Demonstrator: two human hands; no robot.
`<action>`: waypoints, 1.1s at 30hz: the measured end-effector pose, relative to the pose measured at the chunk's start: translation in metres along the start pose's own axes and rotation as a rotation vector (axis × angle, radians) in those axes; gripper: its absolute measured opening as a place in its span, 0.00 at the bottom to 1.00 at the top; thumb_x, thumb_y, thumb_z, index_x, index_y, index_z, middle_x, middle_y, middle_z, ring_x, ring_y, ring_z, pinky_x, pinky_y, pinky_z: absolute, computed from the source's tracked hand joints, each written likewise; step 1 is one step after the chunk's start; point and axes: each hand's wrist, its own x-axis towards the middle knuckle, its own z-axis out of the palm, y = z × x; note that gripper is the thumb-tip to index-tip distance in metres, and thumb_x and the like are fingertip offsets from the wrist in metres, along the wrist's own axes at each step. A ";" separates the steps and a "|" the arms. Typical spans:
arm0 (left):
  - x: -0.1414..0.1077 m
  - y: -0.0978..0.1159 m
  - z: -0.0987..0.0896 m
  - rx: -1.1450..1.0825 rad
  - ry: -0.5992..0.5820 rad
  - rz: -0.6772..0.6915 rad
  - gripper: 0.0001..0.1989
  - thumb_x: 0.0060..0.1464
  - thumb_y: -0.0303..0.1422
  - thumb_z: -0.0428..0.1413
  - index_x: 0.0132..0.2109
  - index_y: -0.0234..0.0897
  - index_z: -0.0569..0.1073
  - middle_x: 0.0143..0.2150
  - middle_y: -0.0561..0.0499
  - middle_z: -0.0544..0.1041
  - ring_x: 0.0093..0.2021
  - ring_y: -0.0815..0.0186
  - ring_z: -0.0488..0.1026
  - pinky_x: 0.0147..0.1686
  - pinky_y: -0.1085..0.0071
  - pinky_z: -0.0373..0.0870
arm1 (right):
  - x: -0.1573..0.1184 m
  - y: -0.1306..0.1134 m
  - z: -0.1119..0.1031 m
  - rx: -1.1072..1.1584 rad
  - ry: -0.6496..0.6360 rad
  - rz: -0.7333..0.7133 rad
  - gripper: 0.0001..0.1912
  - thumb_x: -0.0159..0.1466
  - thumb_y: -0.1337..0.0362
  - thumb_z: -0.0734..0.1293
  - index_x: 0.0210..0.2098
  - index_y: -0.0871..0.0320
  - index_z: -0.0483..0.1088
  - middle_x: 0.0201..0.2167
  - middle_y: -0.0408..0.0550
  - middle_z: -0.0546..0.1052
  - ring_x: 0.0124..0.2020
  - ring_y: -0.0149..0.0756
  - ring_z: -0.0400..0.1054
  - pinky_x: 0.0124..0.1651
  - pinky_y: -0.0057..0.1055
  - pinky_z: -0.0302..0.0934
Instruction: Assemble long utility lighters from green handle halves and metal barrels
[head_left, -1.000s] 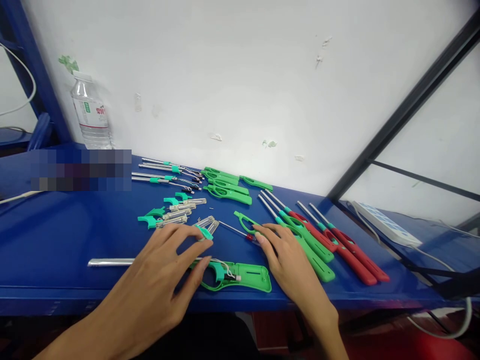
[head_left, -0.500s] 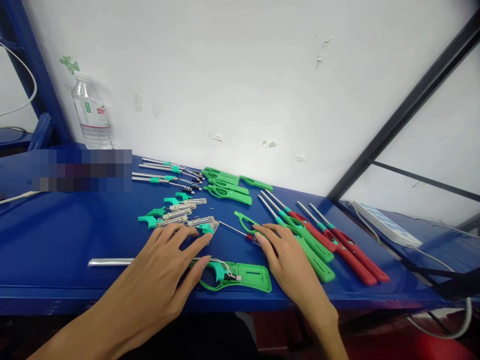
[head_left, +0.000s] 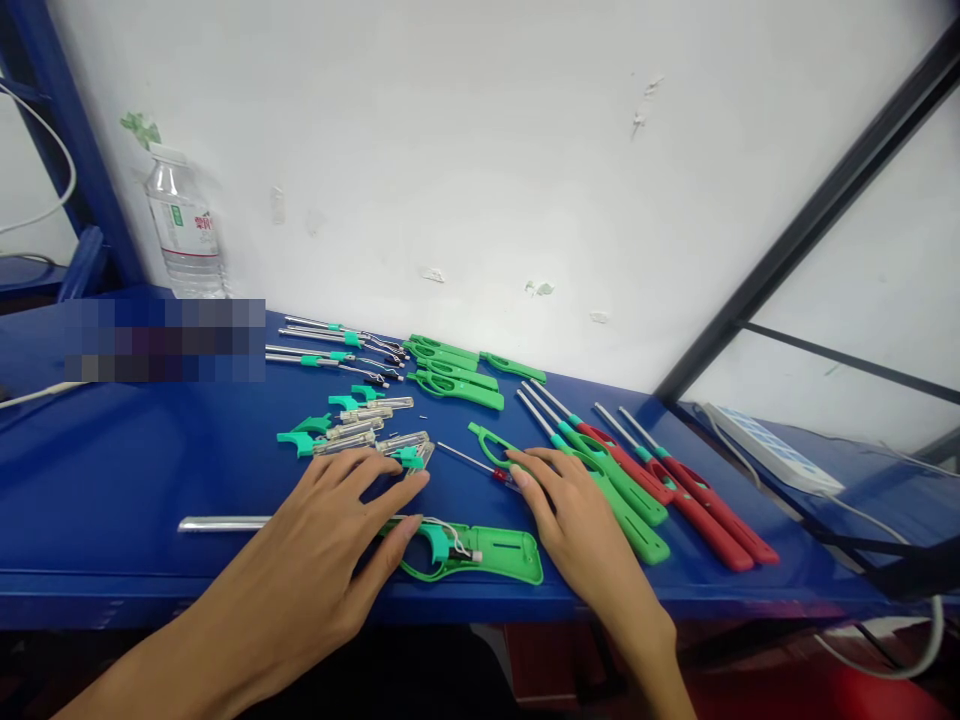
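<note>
My left hand [head_left: 337, 545] is open, palm down, over an open green lighter shell [head_left: 508, 555] near the table's front edge. A metal lighter tube [head_left: 225, 524] sticks out to its left; a teal trigger and white wires lie in the shell. My left fingertips are at the clear fuel tanks [head_left: 405, 442] with teal triggers; whether they touch one is hidden. My right hand [head_left: 574, 510] lies open, fingers over a green shell half [head_left: 491, 440] and the hidden handle end of a screwdriver [head_left: 471, 460]. Assembled green lighters [head_left: 626, 490] and red lighters [head_left: 705, 510] lie to its right.
Metal tubes with wires [head_left: 322, 358] lie at the back left, beside several green shell halves [head_left: 457, 385]. A water bottle [head_left: 182, 230] stands against the wall. On the right are a black slanted post [head_left: 810, 210] and a white power strip [head_left: 772, 445].
The small clear tank with a teal trigger at my left fingertips has shifted slightly. My left fingers have moved a little; my right hand stays in place.
</note>
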 end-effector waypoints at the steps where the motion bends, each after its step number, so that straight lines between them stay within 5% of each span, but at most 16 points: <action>1: 0.000 0.000 0.000 -0.001 -0.004 0.009 0.19 0.77 0.37 0.49 0.66 0.42 0.78 0.60 0.43 0.80 0.61 0.45 0.74 0.59 0.41 0.70 | 0.000 0.000 0.000 -0.002 0.005 0.001 0.18 0.82 0.57 0.60 0.62 0.50 0.78 0.59 0.52 0.81 0.63 0.53 0.73 0.67 0.53 0.68; 12: -0.002 0.002 -0.001 0.015 0.039 0.025 0.19 0.77 0.38 0.49 0.57 0.36 0.82 0.57 0.40 0.83 0.59 0.44 0.77 0.58 0.40 0.72 | 0.001 -0.002 -0.003 -0.008 -0.027 0.031 0.20 0.82 0.55 0.59 0.63 0.50 0.78 0.60 0.53 0.81 0.63 0.54 0.73 0.68 0.55 0.68; 23: -0.007 0.000 0.005 0.031 0.084 0.034 0.19 0.76 0.38 0.52 0.66 0.38 0.77 0.65 0.41 0.80 0.66 0.45 0.74 0.65 0.40 0.68 | -0.001 -0.003 -0.003 -0.017 0.031 0.020 0.21 0.82 0.53 0.58 0.68 0.47 0.74 0.65 0.55 0.76 0.69 0.54 0.68 0.72 0.58 0.65; 33: -0.006 0.016 0.001 0.008 0.066 0.164 0.21 0.75 0.31 0.51 0.70 0.41 0.72 0.71 0.48 0.75 0.70 0.53 0.69 0.72 0.53 0.59 | -0.003 -0.014 -0.016 0.029 0.027 -0.339 0.18 0.80 0.62 0.66 0.67 0.45 0.74 0.68 0.47 0.77 0.71 0.51 0.65 0.72 0.54 0.65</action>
